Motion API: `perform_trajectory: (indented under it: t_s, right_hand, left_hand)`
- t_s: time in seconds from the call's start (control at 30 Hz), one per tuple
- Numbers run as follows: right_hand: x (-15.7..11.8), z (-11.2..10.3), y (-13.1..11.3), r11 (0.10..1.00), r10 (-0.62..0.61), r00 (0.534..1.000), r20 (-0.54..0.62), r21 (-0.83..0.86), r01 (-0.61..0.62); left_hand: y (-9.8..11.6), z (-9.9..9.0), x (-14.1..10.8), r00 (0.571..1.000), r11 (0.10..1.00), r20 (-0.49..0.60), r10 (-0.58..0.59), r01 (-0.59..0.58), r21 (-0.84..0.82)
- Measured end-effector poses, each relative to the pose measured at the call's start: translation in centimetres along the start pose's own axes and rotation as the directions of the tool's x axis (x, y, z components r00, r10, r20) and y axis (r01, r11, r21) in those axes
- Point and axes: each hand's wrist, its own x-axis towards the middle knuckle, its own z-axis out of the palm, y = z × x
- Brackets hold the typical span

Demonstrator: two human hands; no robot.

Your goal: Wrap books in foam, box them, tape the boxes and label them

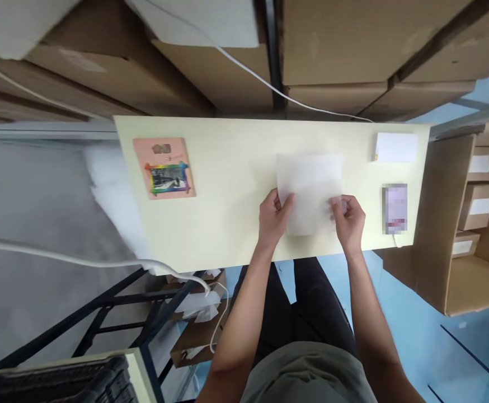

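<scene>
A translucent white sheet (310, 193), perhaps a thin bag, is held just above or against the cream tabletop (223, 224). My left hand (273, 219) pinches its left edge between thumb and fingers. On the opposite side, my right hand (350, 221) has its thumb and fingers closed on the right edge. Which of these two, sheet or bag, I cannot tell. Farther left on the table lies a pink book-like item (164, 187) with a rainbow-framed picture on its front.
At the table's right end are a small white box or stack (396, 148) and a blurred-out phone (395, 210) with a white cable. Cardboard boxes (337, 45) line the back. An open carton (446, 224) holding smaller boxes stands right; a black crate (60, 383) is lower left.
</scene>
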Motion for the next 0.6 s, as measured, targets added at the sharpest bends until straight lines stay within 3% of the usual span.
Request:
perform_trajectory:
  t_s: [0.13, 0.3, 0.37, 0.43, 0.53, 0.6]
  right_hand:
    - [1.1, -1.7, 3.3, 0.996, 0.002, 0.997, -0.073, -0.085, -0.008]
    - [1.4, -1.7, 5.1, 0.988, -0.026, 0.996, -0.080, -0.157, 0.014]
    - [1.4, -1.4, 5.3, 0.985, -0.042, 0.996, -0.084, -0.169, 0.028]
    - [1.4, -1.1, 5.4, 0.979, -0.066, 0.994, -0.093, -0.198, 0.046]
    - [1.5, -0.7, 5.4, 0.962, -0.114, 0.987, -0.112, -0.259, 0.082]
    - [1.7, -0.4, 5.3, 0.947, -0.166, 0.977, -0.132, -0.299, 0.121]
  left_hand:
    - [-1.9, 2.8, -0.2, 0.986, 0.957, -0.109, 0.126, -0.092, 0.276]
    - [-2.1, 3.7, -0.4, 0.919, 0.827, -0.186, 0.346, -0.206, 0.523]
    - [-2.0, 3.7, -0.4, 0.889, 0.742, -0.117, 0.442, -0.289, 0.604]
    - [-1.8, 3.5, -0.3, 0.870, 0.653, 0.056, 0.490, -0.409, 0.637]
    - [-1.8, 3.4, 0.0, 0.830, 0.578, 0.302, 0.468, -0.546, 0.606]
    - [-1.9, 3.3, 0.4, 0.829, 0.574, 0.355, 0.433, -0.556, 0.600]
